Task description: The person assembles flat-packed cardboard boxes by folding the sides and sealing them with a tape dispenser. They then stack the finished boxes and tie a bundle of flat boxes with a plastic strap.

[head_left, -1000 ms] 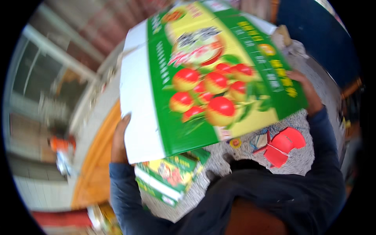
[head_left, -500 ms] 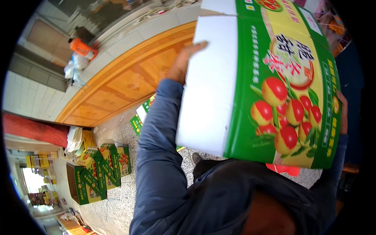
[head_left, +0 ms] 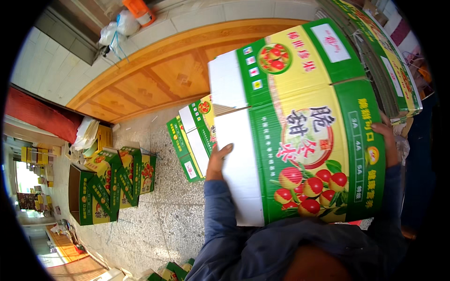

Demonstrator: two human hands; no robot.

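In front of my chest is a folded-flat cardboard fruit carton (head_left: pixel 304 100), green, yellow and white, printed with red fruit. My left hand (head_left: pixel 218 161) grips its white left edge, thumb on the front face and the other fingers hidden behind. At the green right edge my right hand (head_left: pixel 387 143) is closed on the carton, its fingers partly out of sight. The carton is slightly tilted, with one long panel and a shorter flap panel above it showing.
Beyond my right hand stands a thick stack of flattened cartons (head_left: pixel 391 77). Another flat carton (head_left: pixel 190 161) lies on the speckled floor (head_left: pixel 154 220) to the left. Several opened cartons (head_left: pixel 101 192) stand farther left. An orange wooden panel (head_left: pixel 154 82) runs along the wall.
The carton has come down and a little left with both hands, showing more of its upper flap. My view has shifted, so the stack at the right shows more.
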